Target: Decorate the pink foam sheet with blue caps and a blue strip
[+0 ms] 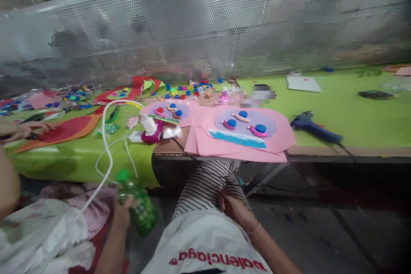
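Observation:
My left hand [127, 205] grips a green plastic bottle [141, 212] with a green cap, low beside my lap and below the table edge. My right hand [231, 206] rests on my striped trousers [202, 184], its fingers curled in and partly hidden; nothing shows in it. On the table in front of me lies a pink paper cutout [282, 130] with a lilac oval, a blue wavy strip and snail shapes made with blue caps. A similar pink cutout [192, 109] lies to its left.
A purple plug adapter [153, 135] with a white cable [107, 154] sits at the table edge. A blue glue gun [316, 130] lies right. Coloured caps [183, 90] are scattered behind. At left, another person's hand [28, 129] touches an orange-red cutout [69, 130]. A perforated metal panel [199, 21] stands behind.

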Demonstrator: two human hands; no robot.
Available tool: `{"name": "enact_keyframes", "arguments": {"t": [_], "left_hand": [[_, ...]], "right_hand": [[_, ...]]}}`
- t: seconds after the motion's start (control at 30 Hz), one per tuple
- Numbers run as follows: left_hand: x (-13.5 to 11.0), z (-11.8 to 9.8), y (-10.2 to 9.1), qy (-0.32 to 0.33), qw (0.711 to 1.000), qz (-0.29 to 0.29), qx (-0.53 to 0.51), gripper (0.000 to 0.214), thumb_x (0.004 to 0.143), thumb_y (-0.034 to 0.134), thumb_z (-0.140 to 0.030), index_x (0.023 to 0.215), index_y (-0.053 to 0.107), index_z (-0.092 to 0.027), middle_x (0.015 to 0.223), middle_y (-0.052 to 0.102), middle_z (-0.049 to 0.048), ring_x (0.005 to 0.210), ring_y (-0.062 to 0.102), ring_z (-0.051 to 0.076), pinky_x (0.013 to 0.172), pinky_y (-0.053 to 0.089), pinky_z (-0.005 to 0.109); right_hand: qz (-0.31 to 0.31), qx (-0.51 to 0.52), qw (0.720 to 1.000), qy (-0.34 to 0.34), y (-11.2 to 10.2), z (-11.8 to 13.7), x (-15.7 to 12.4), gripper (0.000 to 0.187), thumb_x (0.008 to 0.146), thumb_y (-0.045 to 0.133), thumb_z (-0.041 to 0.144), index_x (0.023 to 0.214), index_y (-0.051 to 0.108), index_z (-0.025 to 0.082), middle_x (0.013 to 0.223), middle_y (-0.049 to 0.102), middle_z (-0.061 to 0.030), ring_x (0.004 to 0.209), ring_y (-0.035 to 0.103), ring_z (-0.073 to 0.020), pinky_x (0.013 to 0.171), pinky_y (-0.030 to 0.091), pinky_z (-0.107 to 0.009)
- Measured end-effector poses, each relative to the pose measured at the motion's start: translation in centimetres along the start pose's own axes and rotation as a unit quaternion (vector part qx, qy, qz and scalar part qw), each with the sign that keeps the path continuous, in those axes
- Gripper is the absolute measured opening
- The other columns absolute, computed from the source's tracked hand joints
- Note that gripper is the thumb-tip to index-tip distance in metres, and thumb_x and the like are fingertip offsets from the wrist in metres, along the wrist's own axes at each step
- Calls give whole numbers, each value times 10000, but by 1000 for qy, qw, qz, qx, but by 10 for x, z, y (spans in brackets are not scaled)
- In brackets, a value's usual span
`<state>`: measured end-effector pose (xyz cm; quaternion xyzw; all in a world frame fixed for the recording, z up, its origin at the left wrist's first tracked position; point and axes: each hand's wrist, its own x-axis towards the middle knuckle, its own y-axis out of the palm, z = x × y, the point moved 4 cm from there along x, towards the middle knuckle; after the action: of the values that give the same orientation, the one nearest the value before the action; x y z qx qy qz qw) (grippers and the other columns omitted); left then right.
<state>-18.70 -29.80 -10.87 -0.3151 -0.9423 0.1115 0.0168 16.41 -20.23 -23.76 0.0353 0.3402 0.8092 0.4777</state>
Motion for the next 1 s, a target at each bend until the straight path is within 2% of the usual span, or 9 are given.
{"name": "enact_keyframes", "arguments": {"t": [0.03,0.1,0.17,0.23,0.33,0.4,0.47,0.7,1.0], "left_hand": [[-14,6,17,27,992,79,90,479,502,664,-424,939,550,-265,724,659,-20,795,666,298,732,552,459],[-46,11,56,105,933,248,239,536,522,670,-381,1018,513,-255,937,684,23,956,648,284,836,531,422],[-77,9,92,139,868,359,312,525,571,667,-348,1051,480,-252,978,680,32,944,647,243,811,521,357],[-103,2,123,180,796,459,350,530,585,695,-364,1056,487,-237,992,679,44,918,651,234,781,500,321],[-122,-12,151,249,726,497,405,462,590,692,-428,953,511,-207,976,672,82,945,641,294,800,476,360],[-124,-19,160,262,719,492,416,447,603,679,-450,934,504,-204,974,668,86,944,637,305,789,469,364],[-123,-24,164,266,726,480,415,446,609,675,-454,933,493,-208,982,663,85,945,634,302,782,462,357],[-120,-35,166,262,731,511,369,510,573,713,-462,942,454,-221,911,649,44,865,639,268,707,445,308],[-127,-68,158,273,717,545,338,560,495,769,-488,880,457,-227,878,634,22,815,611,237,692,435,289]], "right_hand": [[-8,-51,998,-19,5,5,-2,465,779,646,563,560,509,176,477,432,52,453,369,-75,471,358,-217],[-43,-183,980,-71,17,22,-9,479,797,597,603,587,508,183,509,448,43,486,385,-96,501,370,-240],[-50,-369,913,-166,39,49,-20,429,875,475,590,819,588,180,736,598,-22,688,536,-156,650,438,-282],[-35,-518,831,-201,62,70,-29,414,952,332,504,1035,566,173,827,650,-64,756,593,-189,673,436,-302],[-45,-702,695,-150,80,89,-35,409,996,232,375,1032,566,142,711,664,-90,609,608,-196,536,363,-284],[-57,-771,620,-135,83,96,-37,415,1001,221,337,1025,575,123,657,662,-106,551,607,-200,474,296,-282],[-67,-803,574,-143,84,101,-38,385,998,238,298,1047,572,115,641,666,-109,529,612,-198,453,246,-286],[-21,-820,540,-190,97,123,-39,267,885,356,125,1067,549,146,609,669,-33,494,572,-163,492,190,-294],[106,-812,480,-315,117,149,-65,222,908,363,183,973,575,169,627,633,-31,508,496,-149,525,207,-306]]}}
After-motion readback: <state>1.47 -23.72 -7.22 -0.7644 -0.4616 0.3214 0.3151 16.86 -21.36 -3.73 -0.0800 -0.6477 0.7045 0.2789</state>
